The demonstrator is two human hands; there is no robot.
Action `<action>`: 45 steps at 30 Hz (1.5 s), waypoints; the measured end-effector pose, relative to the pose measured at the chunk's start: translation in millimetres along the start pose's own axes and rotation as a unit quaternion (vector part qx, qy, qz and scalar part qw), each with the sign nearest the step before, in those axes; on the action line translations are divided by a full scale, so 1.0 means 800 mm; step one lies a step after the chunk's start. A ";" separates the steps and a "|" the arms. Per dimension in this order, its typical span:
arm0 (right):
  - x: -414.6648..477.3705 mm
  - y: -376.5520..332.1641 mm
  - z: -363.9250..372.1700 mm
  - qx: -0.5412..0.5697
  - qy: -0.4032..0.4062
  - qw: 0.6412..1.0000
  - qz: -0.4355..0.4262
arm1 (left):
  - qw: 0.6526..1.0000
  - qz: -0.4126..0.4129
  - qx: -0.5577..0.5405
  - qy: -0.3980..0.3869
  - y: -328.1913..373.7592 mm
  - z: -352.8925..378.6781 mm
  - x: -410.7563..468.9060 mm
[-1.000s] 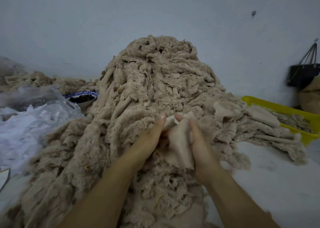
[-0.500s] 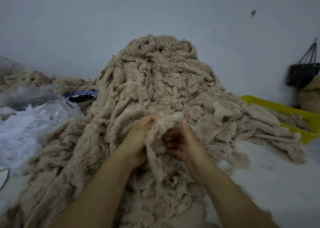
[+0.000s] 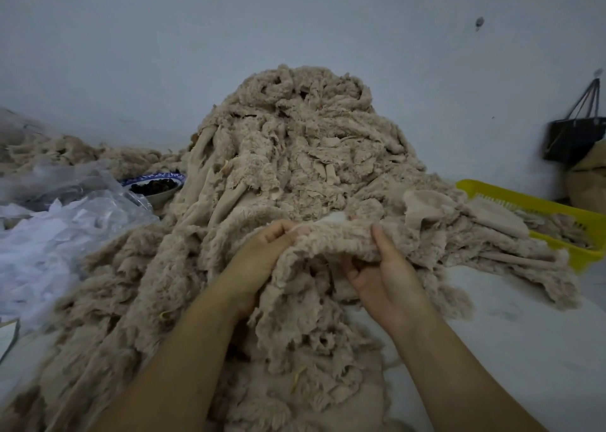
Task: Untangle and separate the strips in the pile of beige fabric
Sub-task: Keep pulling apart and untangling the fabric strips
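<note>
Change: a sec ago the hands pinched a smooth flap at the front of the pile [image 3: 295, 143], nearly touching. Half a sec ago they were bunched close on a fluffy clump there. Now they've spread apart, w/ a strip [image 3: 334, 239] drawn out sideways btwn them, just in front of the pile's lower slope and lifted a bit off it.

L hand [image 3: 262, 251] pinches the strip's left end, fingers curled at its top edge. R hand [image 3: 387, 277] grips the right part, thumb on top, fingers underneath. The strip sags slightly in the middle, fuzzy side out. Its lower fringe merges w/ loose fabric at the pile's foot, so can't tell if it's free or caught.

Meaning: one strip looks found and opened to its length, so the step in hand is prob. working it loose from the tangle. Task barely dented: the pile stands tall, most of it matted together. Flatter pieces lie right of the pile, spilling into a yellow basket [image 3: 554, 206]; can't tell if those are sorted ones. Bowl [image 3: 154, 187] and clear plastic [image 3: 65, 228] sit left of the pile on the desk [image 3: 524, 333], not involved.

Next prob. needs a steady pull away from the pile, both grips firm. Risk: dragging neighbours along or slumping the slope.
</note>
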State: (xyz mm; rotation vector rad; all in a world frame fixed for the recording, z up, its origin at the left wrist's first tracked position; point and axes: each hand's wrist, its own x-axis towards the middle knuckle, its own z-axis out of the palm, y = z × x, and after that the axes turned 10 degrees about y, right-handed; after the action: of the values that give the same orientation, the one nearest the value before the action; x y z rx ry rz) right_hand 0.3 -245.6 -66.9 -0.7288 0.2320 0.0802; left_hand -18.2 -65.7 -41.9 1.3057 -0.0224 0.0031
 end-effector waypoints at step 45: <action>0.007 -0.013 -0.008 -0.244 0.093 0.943 -0.204 | 0.920 0.150 0.362 0.028 -0.055 0.019 0.021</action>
State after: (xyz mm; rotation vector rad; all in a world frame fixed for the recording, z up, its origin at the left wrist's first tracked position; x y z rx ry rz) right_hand 6.3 -257.4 -66.3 -1.2692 0.2388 -0.3404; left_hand -0.9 -92.2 -80.3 2.0326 -0.1871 0.3396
